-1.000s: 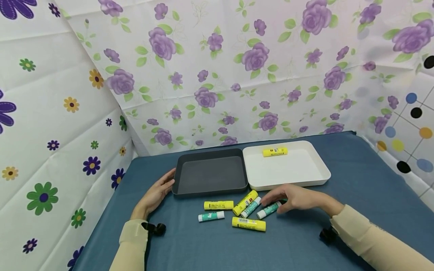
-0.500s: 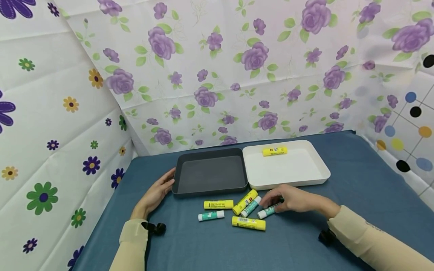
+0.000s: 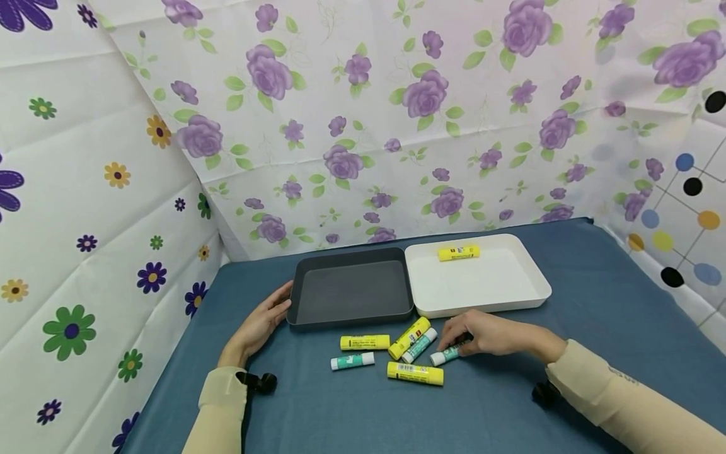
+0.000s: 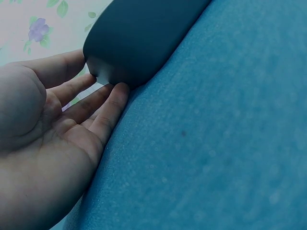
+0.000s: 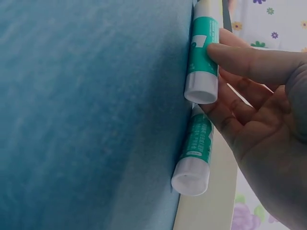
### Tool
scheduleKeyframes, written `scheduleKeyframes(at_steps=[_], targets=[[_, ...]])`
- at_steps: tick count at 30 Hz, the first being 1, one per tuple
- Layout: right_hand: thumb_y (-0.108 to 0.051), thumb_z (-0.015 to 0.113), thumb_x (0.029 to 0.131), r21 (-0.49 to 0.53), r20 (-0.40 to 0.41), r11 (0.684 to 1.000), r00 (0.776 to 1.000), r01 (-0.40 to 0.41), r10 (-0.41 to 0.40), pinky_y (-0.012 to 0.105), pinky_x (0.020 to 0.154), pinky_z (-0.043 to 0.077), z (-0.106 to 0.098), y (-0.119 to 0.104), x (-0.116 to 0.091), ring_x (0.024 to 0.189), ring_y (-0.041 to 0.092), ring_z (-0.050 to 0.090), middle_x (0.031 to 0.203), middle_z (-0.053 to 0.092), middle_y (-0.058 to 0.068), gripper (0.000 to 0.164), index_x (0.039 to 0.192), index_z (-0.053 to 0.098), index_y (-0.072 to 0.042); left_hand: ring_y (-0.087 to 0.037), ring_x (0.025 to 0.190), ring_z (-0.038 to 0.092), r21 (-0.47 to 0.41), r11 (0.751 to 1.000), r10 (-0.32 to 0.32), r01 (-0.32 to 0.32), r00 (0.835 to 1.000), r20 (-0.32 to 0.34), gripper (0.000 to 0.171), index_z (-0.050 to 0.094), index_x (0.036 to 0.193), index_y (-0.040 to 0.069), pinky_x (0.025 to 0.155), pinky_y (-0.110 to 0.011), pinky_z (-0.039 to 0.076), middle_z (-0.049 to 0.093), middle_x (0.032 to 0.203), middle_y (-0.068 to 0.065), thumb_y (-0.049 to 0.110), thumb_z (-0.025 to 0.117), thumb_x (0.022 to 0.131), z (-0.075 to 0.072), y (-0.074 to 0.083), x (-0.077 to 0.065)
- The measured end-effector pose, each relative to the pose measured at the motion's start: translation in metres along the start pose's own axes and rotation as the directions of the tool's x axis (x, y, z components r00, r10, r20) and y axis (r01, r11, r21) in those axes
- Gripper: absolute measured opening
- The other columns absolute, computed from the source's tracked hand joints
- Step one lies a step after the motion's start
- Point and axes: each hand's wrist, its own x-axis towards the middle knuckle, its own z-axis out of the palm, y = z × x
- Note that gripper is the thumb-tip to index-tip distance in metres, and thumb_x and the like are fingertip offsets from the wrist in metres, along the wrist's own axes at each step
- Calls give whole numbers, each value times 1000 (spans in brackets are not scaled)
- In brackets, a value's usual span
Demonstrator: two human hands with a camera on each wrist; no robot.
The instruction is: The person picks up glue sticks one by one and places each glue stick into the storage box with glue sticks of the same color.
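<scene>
My left hand (image 3: 261, 325) rests its extended fingers against the left side of a dark grey tray (image 3: 351, 323); in the left wrist view, the fingertips (image 4: 122, 88) meet its rounded corner. My right hand (image 3: 488, 332) is in front of the white tray (image 3: 482, 284), pinching a green glue stick (image 3: 445, 355) with white ends between thumb and fingers. The right wrist view shows the thumb on this glue stick's label (image 5: 204, 45). A second green glue stick (image 5: 195, 148) lies right beside it, mostly covered by the hand in the head view.
Left of my right hand lie yellow glue sticks (image 3: 416, 373) and smaller green ones (image 3: 353, 361), loose on the blue cloth (image 3: 317, 410). One yellow glue stick (image 3: 458, 253) is inside the white tray. A floral curtain (image 3: 351, 126) hangs behind the table.
My right hand has come down slightly, and its thumb and fingers have closed on the green glue stick. The left hand stays against the dark tray.
</scene>
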Motion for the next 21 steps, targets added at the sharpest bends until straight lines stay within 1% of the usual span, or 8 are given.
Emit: scheduleKeyframes(at_steps=[3, 9, 13, 18, 21], targets=[[0, 71, 95, -11, 14, 1000, 1000, -8, 9, 28, 87, 53, -1, -1, 1, 104, 10, 62, 118, 70, -9, 37, 124, 78, -21, -34, 158, 13, 1, 1000, -3, 3, 1000, -1, 62, 17, 169, 17, 128, -56, 12, 14, 172, -13, 23, 45, 114, 0, 0, 0], [1, 70, 94, -21, 14, 1000, 1000, 5, -4, 28, 83, 54, -3, -3, 1, 99, 11, 61, 116, 70, -7, 36, 123, 78, -19, -34, 159, 12, 2, 1000, -3, 3, 1000, -3, 62, 17, 169, 18, 128, -56, 12, 13, 172, -13, 24, 46, 114, 0, 1, 1], [0, 71, 95, -18, 14, 1000, 1000, -6, 6, 28, 85, 53, -3, -2, 1, 101, 10, 61, 116, 70, -9, 35, 123, 78, -20, -33, 158, 13, 0, 1000, 1, -1, 1000, 5, 63, 17, 169, 18, 128, -56, 13, 14, 172, -13, 24, 46, 114, -1, -1, 1], [-5, 71, 97, 40, -6, 999, 1000, -29, 29, 29, 83, 55, -6, 0, -1, 97, 10, 62, 116, 70, -8, 33, 125, 77, -21, -33, 158, 14, -8, 1000, 12, -12, 1000, 15, 63, 17, 169, 18, 128, -56, 13, 15, 172, -13, 25, 47, 114, -2, -3, 2], [-8, 71, 98, 98, -30, 995, 999, -32, 35, 31, 82, 56, -11, 1, -2, 94, 15, 63, 117, 71, -4, 32, 126, 77, -21, -33, 158, 15, -11, 1000, 16, -16, 1000, 14, 63, 18, 169, 18, 128, -56, 13, 15, 172, -12, 25, 47, 114, -2, -3, 2]])
